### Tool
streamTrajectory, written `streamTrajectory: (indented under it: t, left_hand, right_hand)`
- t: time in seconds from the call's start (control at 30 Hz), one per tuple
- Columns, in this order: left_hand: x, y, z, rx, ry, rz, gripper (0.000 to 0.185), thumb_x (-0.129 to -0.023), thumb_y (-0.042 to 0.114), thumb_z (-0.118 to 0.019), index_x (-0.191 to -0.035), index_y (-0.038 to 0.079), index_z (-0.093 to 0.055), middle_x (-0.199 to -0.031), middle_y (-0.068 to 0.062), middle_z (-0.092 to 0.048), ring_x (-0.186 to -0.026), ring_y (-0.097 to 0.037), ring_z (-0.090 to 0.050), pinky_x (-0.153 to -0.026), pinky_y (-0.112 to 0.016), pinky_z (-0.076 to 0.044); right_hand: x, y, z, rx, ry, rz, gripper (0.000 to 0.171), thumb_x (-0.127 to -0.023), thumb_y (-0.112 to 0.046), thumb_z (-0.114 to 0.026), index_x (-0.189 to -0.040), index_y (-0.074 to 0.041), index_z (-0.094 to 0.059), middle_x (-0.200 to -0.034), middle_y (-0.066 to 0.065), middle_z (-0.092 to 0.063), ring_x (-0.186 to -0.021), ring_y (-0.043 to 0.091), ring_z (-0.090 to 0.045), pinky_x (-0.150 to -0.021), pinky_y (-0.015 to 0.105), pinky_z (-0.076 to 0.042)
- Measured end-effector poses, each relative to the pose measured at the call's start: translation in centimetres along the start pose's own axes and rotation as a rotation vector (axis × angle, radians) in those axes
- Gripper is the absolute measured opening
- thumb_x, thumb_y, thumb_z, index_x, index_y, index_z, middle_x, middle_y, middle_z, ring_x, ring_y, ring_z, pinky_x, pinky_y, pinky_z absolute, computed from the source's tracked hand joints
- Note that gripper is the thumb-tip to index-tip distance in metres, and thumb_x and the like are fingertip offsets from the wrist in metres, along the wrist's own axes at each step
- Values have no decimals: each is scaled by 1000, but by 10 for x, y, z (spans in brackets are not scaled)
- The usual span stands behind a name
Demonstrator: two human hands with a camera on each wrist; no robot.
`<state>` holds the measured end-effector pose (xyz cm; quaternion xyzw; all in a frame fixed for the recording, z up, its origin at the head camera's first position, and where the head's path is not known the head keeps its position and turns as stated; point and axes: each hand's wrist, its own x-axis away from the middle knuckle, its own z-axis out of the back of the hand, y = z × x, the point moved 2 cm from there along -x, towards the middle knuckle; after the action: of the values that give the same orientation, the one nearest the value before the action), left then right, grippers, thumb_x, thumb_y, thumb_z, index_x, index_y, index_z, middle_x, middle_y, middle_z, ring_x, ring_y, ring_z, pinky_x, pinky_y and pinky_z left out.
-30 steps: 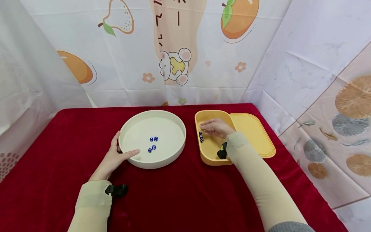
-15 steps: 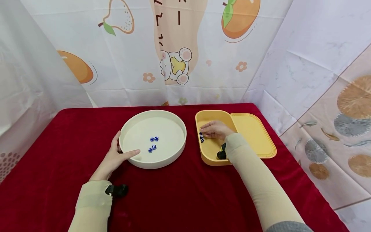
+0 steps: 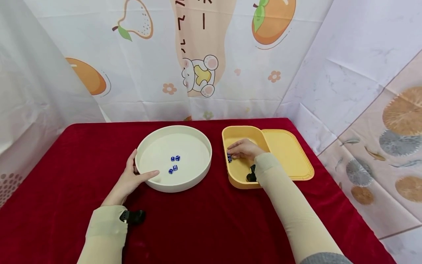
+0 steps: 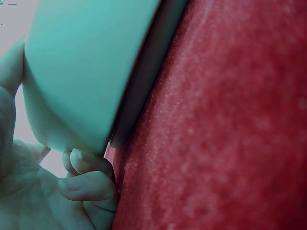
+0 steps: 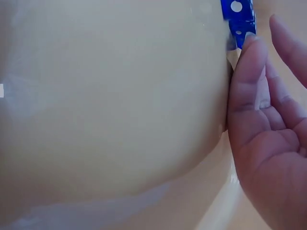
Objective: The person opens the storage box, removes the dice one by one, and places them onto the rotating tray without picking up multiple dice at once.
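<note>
In the head view, my left hand (image 3: 130,179) holds the near-left side of a round white tray (image 3: 206,167). Its thumb lies over the rim; the left wrist view shows curled fingers (image 4: 88,187) against the tray's lower outside edge. Several blue dice (image 3: 175,167) with white dots lie on the tray floor. My right hand (image 3: 245,149) reaches into a yellow box (image 3: 242,129), fingertips at blue dice (image 3: 229,158) lined up along its left wall. In the right wrist view, one fingertip touches a blue die (image 5: 238,28), while another finger stands apart from it. The fingers partly cover the row.
A flat yellow lid (image 3: 290,156) lies right of the box, partly behind it. Red cloth (image 3: 204,223) covers the table. A printed curtain (image 3: 148,73) hangs behind, with another sheet (image 3: 349,84) along the right.
My right hand has shifted slightly toward me along the row of dice, and its fingers now cover more of that row. The left hand and tray hold still.
</note>
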<state>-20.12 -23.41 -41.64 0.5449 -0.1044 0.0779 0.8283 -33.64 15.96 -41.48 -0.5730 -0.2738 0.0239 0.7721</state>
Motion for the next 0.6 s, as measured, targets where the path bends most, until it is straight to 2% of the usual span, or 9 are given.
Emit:
streamTrajectory:
  t: [0.23, 0.5, 0.6]
  left_hand:
    - [0, 0, 0, -4, -3, 2, 122, -86, 43, -75, -155, 30, 25, -156, -25, -23, -143, -33, -24, -116, -56, -22]
    - [-3, -2, 1, -4, -3, -5, 121, -86, 42, -75, -155, 31, 24, -160, -24, -17, -144, -33, -22, -116, -56, -22]
    - [-3, -2, 1, -9, -3, -1, 121, -86, 43, -75, -155, 31, 24, -159, -24, -19, -144, -33, -23, -116, -56, -22]
  right_hand:
    - [-2, 1, -3, 91, -6, 14, 36, -92, 1, -65, -125, 14, -59, -81, -3, -69, -64, 5, -61, -66, 18, -53]
    - [-1, -1, -3, 132, -6, 14, 32, -92, 0, -64, -121, 15, -61, -77, -4, -69, -64, 6, -60, -66, 19, -52]
    - [-1, -1, -4, 134, -3, 15, 31, -92, -1, -65, -119, 15, -62, -77, -4, -69, -64, 6, -61, -67, 19, -53]
